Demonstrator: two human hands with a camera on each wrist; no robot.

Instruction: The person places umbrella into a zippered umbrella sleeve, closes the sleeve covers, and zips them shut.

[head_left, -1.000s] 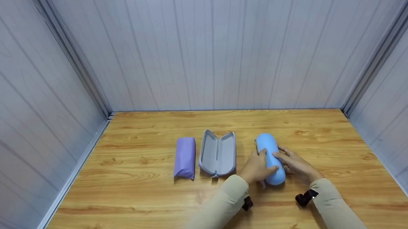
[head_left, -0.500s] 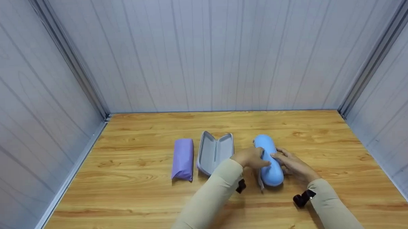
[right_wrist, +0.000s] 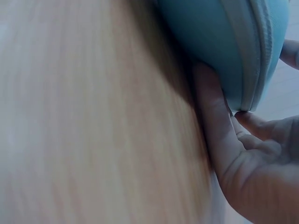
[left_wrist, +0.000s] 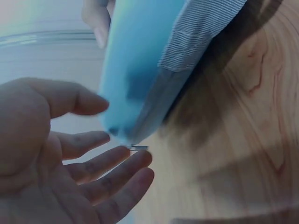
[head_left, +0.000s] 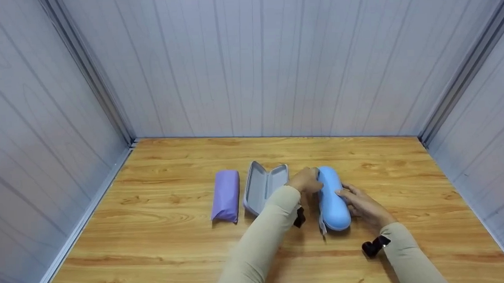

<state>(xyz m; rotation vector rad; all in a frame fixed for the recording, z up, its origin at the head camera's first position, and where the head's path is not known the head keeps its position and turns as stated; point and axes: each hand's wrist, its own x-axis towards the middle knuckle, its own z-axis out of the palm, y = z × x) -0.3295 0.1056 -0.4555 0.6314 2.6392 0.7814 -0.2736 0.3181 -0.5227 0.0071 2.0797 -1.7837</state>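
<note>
A light-blue zip-up glasses case (head_left: 334, 204) stands on the table with a grey zip band along its side. My right hand (head_left: 365, 202) grips it from the right, thumb on top and fingers tucked low along its side, as the right wrist view shows (right_wrist: 252, 154). At the case's far left end is my left hand (head_left: 305, 181). In the left wrist view its fingers are spread and loosely bent, the thumb at the case's end. A small metal zip pull (left_wrist: 138, 148) shows right by the fingertips. A grey fabric strip (left_wrist: 196, 35) runs along the case's side.
Left of the blue case lies a grey glasses case (head_left: 275, 181), opened flat with its lining up, partly behind my left forearm. Further left is a purple pouch (head_left: 225, 196). Pale panel walls (head_left: 240, 74) enclose the wooden table (head_left: 163, 247) at the back and sides.
My left hand has come off the top of the blue case and moved along its left side to the far end. The right hand keeps its grip and the case stays in place.
</note>
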